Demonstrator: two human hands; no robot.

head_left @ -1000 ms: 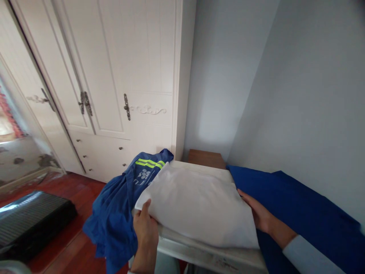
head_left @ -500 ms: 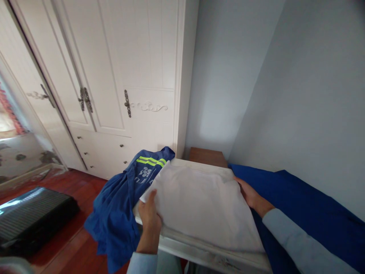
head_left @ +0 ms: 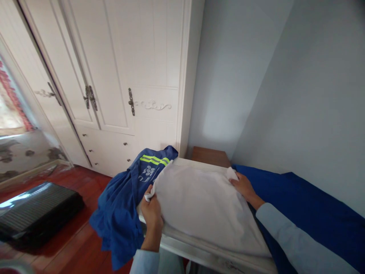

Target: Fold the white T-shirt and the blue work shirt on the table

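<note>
gripping the white cloth (head_left: 199,205) on the white table (head_left: 185,246) with both hands

from my remote seat i see the white cloth spread over most of the white table's top, shallow wrinkles across it, a narrow bare strip showing along the table's far edge. my left hand (head_left: 152,211) is at the table's left edge, closed around a bunched bit of the cloth's side. my right hand (head_left: 244,187) is by the table's far right corner, its fingers pinching the cloth where a small flap stands up beside them. both arms wear light blue sleeves (head_left: 293,230).

a blue garment (head_left: 122,209) with yellow-green stripes and a pale print lies over the table's left edge and hangs down there, just beside my left hand. to the right of the table i have a plain dark blue cloth (head_left: 308,205), my right sleeve crossing in front of it. beyond the table's far edge is a brown wooden piece (head_left: 211,155), near the grey wall (head_left: 322,95); a white wardrobe (head_left: 154,57) rises beyond the table's far left corner. well to the table's left, a black ribbed case (head_left: 42,209) rests on the red floor (head_left: 67,238).
</note>
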